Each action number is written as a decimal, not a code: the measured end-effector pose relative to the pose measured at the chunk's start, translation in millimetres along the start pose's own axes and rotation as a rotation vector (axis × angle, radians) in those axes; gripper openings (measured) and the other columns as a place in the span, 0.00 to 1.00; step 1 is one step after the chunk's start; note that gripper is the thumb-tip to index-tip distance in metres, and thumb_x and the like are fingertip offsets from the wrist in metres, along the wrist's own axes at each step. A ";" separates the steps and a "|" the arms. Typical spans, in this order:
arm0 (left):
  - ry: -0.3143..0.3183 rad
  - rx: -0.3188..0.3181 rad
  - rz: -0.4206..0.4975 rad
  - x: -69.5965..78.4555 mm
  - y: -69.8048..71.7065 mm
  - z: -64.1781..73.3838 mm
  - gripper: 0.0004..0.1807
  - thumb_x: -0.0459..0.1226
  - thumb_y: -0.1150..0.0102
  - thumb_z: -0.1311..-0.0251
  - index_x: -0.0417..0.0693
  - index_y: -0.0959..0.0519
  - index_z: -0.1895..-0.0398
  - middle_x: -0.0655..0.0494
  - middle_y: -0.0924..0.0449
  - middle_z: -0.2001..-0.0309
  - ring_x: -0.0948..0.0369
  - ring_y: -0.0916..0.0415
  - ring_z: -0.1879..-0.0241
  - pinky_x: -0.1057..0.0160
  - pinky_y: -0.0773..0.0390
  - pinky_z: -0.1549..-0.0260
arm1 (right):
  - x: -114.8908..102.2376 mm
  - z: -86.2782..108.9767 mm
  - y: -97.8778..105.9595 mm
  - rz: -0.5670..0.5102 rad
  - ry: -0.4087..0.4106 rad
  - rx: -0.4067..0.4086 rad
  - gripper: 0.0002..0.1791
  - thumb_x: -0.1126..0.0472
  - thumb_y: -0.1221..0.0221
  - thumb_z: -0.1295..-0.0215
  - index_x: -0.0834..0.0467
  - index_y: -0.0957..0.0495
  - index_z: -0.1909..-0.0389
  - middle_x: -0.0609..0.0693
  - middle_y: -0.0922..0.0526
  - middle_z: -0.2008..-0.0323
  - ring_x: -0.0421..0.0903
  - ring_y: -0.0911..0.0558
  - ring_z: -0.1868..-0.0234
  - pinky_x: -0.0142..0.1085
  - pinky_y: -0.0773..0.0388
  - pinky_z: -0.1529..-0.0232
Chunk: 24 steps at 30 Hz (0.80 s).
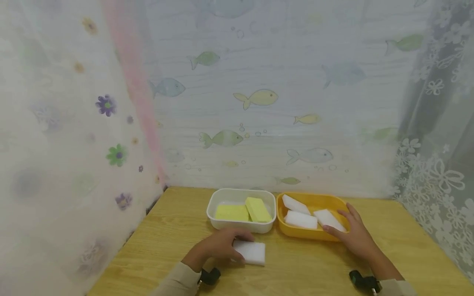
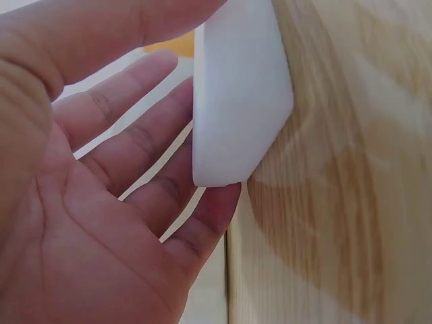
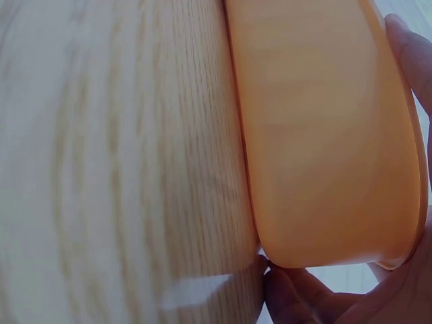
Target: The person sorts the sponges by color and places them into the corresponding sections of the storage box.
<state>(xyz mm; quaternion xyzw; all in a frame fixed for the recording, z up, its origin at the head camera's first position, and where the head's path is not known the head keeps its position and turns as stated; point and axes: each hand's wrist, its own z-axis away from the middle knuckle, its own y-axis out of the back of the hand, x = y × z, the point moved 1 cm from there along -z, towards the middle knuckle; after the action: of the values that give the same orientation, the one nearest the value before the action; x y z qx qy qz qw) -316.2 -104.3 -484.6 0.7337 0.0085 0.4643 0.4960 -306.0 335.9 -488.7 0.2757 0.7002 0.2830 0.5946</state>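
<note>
On the table in front of the white container, my left hand (image 1: 222, 243) holds a white sponge block (image 1: 253, 253) by its left end. The left wrist view shows the thumb on one side of this sponge (image 2: 236, 101) and the fingers (image 2: 155, 145) along the other. My right hand (image 1: 355, 234) grips the right end of an orange container (image 1: 307, 233), thumb at the front rim. Seen from the right wrist, fingertips (image 3: 283, 297) curl round the end of the container. Inside it lie several white sponge blocks (image 1: 301, 220).
A white container (image 1: 240, 226) stands left of the orange one, close against it. Two yellow sponge blocks (image 1: 258, 209) lie in it. Behind the wooden table (image 1: 148, 255) hangs a fish-print curtain (image 1: 259, 123); a flowered curtain (image 1: 66, 164) runs along the left.
</note>
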 end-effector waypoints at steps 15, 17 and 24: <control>0.082 -0.025 -0.072 4.5 10.5 2.6 0.38 0.43 0.13 0.60 0.53 0.17 0.40 0.67 0.16 0.43 0.71 0.23 0.42 0.66 0.26 0.38 | 1.3 -0.7 2.3 0.026 0.009 0.012 0.55 0.34 0.38 0.32 0.68 0.47 0.21 0.65 0.72 0.18 0.81 0.53 0.24 0.79 0.43 0.40; 0.093 -0.022 -0.083 3.4 12.4 3.7 0.38 0.43 0.13 0.61 0.53 0.17 0.40 0.67 0.16 0.43 0.71 0.24 0.42 0.66 0.26 0.38 | 1.5 -1.0 2.2 0.026 0.008 0.015 0.55 0.33 0.38 0.32 0.68 0.47 0.21 0.65 0.72 0.17 0.81 0.53 0.24 0.79 0.43 0.40; 0.112 -0.031 -0.120 -1.0 15.0 7.6 0.41 0.45 0.12 0.62 0.54 0.18 0.39 0.67 0.17 0.41 0.69 0.25 0.39 0.64 0.28 0.35 | 2.2 -1.2 -0.3 -0.004 0.009 0.006 0.56 0.35 0.38 0.31 0.68 0.51 0.19 0.64 0.74 0.18 0.80 0.56 0.23 0.80 0.46 0.39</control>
<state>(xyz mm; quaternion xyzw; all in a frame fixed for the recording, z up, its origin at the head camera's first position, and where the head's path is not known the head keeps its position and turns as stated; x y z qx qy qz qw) -318.2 -117.8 -474.8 0.6970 0.0731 0.4742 0.5328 -307.5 337.1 -490.2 0.2750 0.7044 0.2810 0.5910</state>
